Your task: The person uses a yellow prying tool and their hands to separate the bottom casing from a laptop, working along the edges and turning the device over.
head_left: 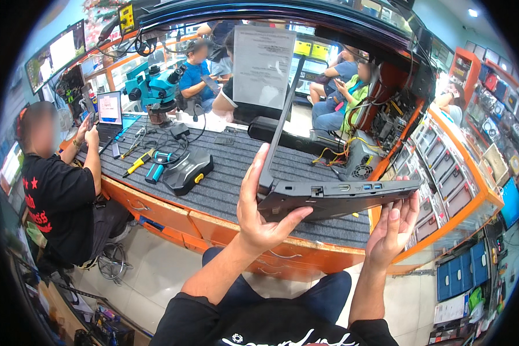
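Note:
Between my hands a black laptop [334, 202] is lifted above the front edge of the workbench, its screen raised and one side edge with ports turned toward me. My left hand [265, 213] is wrapped round the hinge corner, thumb along the underside and fingers up beside the lid. At the opposite corner my right hand [393, 228] grips the front edge of the base, its fingers partly behind the laptop. The screen face and most of the keyboard are hidden from this angle.
The ribbed grey mat [236, 167] carries a black case [188, 172], a yellow-handled tool [137, 164] and a teal microscope [155, 86]. A power supply [360, 161] with loose wires sits right. Glass display cases [444, 167] flank the bench. A co-worker [57, 179] sits left; others sit beyond.

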The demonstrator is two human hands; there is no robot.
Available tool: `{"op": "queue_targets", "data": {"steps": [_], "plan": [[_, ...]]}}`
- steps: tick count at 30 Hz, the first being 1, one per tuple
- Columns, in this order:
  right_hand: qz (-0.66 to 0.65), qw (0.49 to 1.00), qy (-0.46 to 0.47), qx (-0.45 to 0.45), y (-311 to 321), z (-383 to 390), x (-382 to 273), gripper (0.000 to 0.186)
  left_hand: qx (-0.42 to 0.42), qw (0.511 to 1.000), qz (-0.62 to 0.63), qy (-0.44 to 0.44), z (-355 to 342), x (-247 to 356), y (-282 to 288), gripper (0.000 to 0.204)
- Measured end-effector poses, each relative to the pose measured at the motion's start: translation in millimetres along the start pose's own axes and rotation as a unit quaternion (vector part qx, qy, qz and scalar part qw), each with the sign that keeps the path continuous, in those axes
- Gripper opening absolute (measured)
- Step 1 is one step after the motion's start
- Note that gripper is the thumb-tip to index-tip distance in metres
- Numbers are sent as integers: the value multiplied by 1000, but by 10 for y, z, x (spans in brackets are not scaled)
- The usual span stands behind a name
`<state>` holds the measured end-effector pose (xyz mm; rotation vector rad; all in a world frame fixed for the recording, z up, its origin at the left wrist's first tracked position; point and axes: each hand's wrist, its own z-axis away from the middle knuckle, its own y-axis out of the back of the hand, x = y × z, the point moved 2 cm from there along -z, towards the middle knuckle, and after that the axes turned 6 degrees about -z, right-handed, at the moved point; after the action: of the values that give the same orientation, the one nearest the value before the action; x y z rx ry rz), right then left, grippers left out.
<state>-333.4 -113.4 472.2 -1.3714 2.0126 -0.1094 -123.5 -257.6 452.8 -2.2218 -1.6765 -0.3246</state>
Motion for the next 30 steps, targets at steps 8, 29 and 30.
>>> {"op": "queue_targets", "data": {"steps": [8,29,30], "plan": [[-7,1000,16,2,260,457,-189,66,-41,992,-102,-65,335,340,201,110],[4,997,51,-52,636,917,-340,48,-23,955,-180,-235,770,607,234,107],[4,997,49,-52,642,921,-336,48,-23,955,-180,-233,779,609,234,107]]}}
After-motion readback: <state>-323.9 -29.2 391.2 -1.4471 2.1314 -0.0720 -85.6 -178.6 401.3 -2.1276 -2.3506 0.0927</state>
